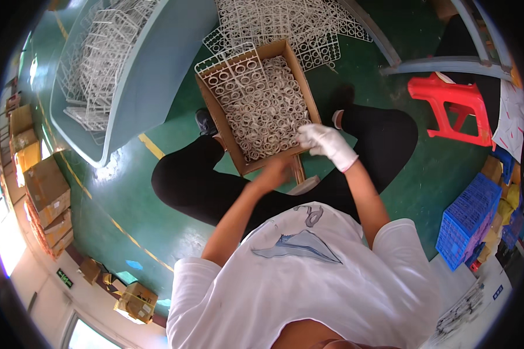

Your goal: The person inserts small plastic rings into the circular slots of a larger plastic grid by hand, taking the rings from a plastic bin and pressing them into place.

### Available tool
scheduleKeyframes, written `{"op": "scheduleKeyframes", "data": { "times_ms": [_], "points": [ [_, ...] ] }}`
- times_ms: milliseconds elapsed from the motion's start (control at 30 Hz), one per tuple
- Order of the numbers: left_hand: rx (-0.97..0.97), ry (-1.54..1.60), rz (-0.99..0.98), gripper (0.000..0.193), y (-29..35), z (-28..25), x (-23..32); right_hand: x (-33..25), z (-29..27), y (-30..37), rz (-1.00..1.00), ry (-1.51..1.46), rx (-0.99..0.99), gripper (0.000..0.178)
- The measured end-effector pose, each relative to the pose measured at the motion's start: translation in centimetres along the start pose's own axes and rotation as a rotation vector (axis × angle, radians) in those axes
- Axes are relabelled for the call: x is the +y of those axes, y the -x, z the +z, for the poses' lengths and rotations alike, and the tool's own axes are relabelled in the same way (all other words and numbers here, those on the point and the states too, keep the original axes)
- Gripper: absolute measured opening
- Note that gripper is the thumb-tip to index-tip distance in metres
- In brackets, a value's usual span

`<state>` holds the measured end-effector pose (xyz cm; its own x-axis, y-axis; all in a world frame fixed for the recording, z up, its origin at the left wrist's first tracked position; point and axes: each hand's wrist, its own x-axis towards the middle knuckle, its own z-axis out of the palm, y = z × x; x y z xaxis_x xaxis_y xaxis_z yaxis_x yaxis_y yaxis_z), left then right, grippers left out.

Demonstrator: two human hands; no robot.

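A cardboard box (310, 93) stands between my legs, filled with many small off-white plastic rings (268, 110). My right hand (326, 144), in a white glove, is at the box's near right side. Its fingers are curled together, and I cannot make out what is in them. My left hand (276, 173), bare and smeared by motion, is at the near wall of the box; its fingers do not show clearly. A white plastic lattice frame with rings in it (234, 72) leans over the box's far left corner.
More lattice frames with rings (291, 23) lie on the green floor beyond the box. A large grey-blue bin (151, 70) at the left holds a heap of white frames (108, 52). Right stand a red stool (454, 107) and a blue crate (468, 215). Cartons (48, 186) line the left side.
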<state>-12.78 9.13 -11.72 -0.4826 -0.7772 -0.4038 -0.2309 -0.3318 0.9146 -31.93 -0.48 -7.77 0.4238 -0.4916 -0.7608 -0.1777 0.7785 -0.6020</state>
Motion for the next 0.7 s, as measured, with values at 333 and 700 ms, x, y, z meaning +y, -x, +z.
{"op": "scheduleKeyframes", "data": {
  "times_ms": [333, 700],
  "points": [
    [-0.048, 0.313, -0.348, 0.022, -4.2, 11.1, -16.8, -17.4, -5.2, 3.7, -0.323, 0.005, 0.282, 0.036],
    [-0.317, 0.363, -0.298, 0.023, -19.0, 6.7, -15.5, -4.8, -20.9, -15.5, -0.075, 0.505, 0.723, 0.019]
  ]
}}
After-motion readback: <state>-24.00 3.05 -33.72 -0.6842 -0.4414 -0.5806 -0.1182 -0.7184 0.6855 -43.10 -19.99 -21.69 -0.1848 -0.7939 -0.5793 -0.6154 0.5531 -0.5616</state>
